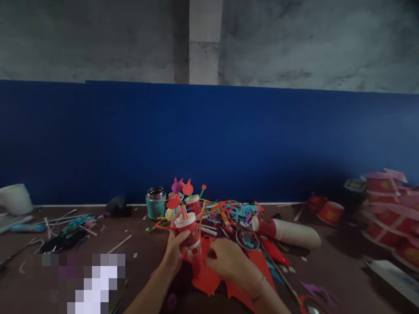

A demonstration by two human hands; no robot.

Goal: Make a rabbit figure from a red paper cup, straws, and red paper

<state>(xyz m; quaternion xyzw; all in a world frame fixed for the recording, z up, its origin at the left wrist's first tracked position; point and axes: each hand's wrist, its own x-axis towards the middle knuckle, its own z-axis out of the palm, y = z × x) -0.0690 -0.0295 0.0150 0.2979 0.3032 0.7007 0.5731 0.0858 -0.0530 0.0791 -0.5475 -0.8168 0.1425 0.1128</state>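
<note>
My left hand (176, 252) is wrapped round a red and white paper cup (188, 226), held upright above the table, with red strips or straws sticking out of it. Just to the right, my right hand (225, 259) hovers low over sheets of red paper (205, 277). Its fingers are curled together, and whatever they may hold is hidden. Below the held cup, between the hands, shows a pale ring-like thing (194, 251), too blurred to name. Behind it stand another paper cup (194, 204) and paper animal heads, one purple (177, 186) and one red (187, 188).
A teal thermos jar (156, 204) stands behind my left hand. Colourful paper scraps (229, 211) spread across the table (137, 270). To the right lie a stack of paper cups (291, 233) and a pile of red cup pieces (389, 213). A white mug (16, 198) stands far left.
</note>
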